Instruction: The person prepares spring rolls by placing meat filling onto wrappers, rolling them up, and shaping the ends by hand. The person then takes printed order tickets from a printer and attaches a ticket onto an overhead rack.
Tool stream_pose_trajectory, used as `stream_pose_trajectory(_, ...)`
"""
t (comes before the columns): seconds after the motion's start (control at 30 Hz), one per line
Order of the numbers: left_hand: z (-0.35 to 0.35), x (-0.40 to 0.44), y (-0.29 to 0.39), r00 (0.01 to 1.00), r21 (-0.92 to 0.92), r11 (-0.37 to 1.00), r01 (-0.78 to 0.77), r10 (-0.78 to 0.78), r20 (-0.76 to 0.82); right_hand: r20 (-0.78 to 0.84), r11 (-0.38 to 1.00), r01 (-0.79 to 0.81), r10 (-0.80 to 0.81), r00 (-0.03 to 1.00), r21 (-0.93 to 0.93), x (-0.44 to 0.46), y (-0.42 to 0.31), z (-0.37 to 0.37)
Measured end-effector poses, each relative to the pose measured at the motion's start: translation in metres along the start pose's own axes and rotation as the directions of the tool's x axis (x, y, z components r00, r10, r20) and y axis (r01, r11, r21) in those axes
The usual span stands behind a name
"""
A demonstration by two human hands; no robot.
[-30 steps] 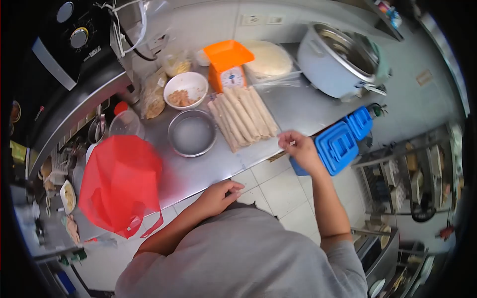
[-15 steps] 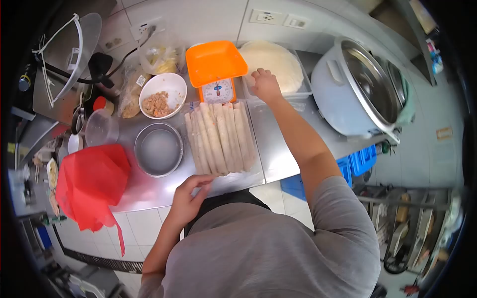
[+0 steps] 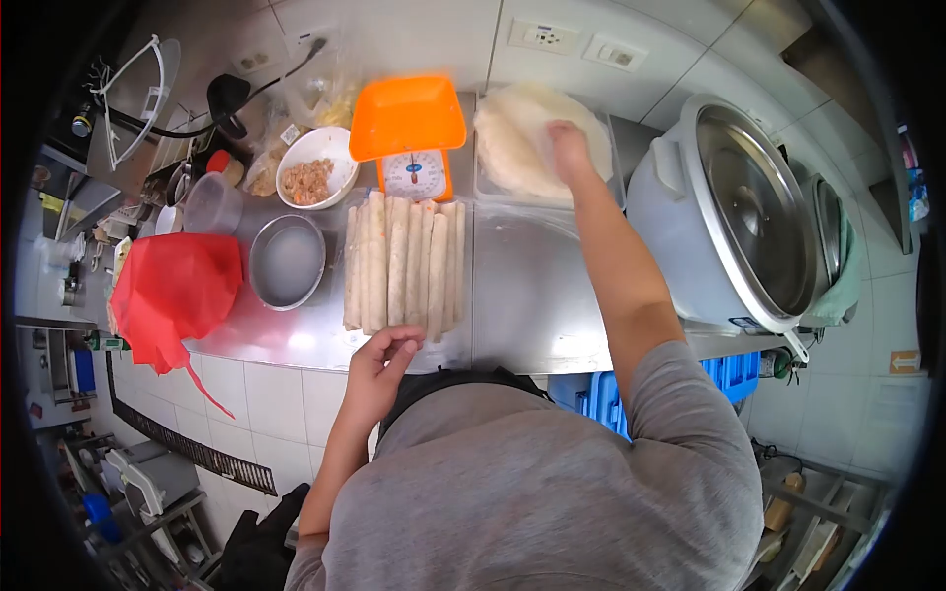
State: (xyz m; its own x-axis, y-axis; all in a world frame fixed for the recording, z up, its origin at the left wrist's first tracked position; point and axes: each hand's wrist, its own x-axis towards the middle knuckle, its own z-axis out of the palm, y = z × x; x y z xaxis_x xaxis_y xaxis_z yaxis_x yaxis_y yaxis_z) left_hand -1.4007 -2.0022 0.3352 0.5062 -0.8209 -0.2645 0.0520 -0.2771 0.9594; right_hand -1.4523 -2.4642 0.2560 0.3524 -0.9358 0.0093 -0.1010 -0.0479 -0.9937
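Note:
My right hand (image 3: 569, 153) is over a stack of thin, round, pale wrappers (image 3: 517, 148) in a clear plastic tray (image 3: 490, 190). Its fingers are closed on the top wrapper, which looks raised and creased beside them; the fingertips are blurred. Near the counter's front edge, my left hand (image 3: 379, 369) has its fingers curled and thumb drawn in, with nothing visible in them. Just beyond it lies a row of long, pale, uncooked rolls (image 3: 399, 261) on a plastic sheet, side by side.
An orange kitchen scale (image 3: 409, 118) stands behind the rolls. Left of it are a white bowl of minced filling (image 3: 340, 148), a metal bowl of cloudy liquid (image 3: 288, 261) and a red bag (image 3: 177, 286). A large lidded pot (image 3: 675, 217) stands at the right.
My right hand has moved from the wrapper stack's left edge toward its right side, and the top wrapper has shifted with it. My left hand's fingers have drawn closer together. The camera view has turned.

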Motion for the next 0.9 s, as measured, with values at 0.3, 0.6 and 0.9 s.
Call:
stream_pose_trajectory(0.3, 0.081, 0.102, 0.091, 0.893, 0.063, 0.891, -0.450, 0.448, 0.038, -0.081, 0.930, 0.354, -0.347, 0.934, 0.101, -0.109, -0.173, -0.041)
stream_pose_trajectory(0.6, 0.128, 0.112, 0.107, 0.938, -0.294, 0.956, -0.011, 0.112, 0.327, -0.186, 0.740, 0.175, -0.068, 0.980, 0.649, -0.210, -0.147, -0.119)
stream_pose_trajectory(0.9, 0.087, 0.240, 0.103, 0.982, -0.823, 0.541, 0.174, -0.037, 0.183, -0.248, 0.385, 0.390, -0.368, 0.896, 0.837, -0.326, -0.152, -0.310)
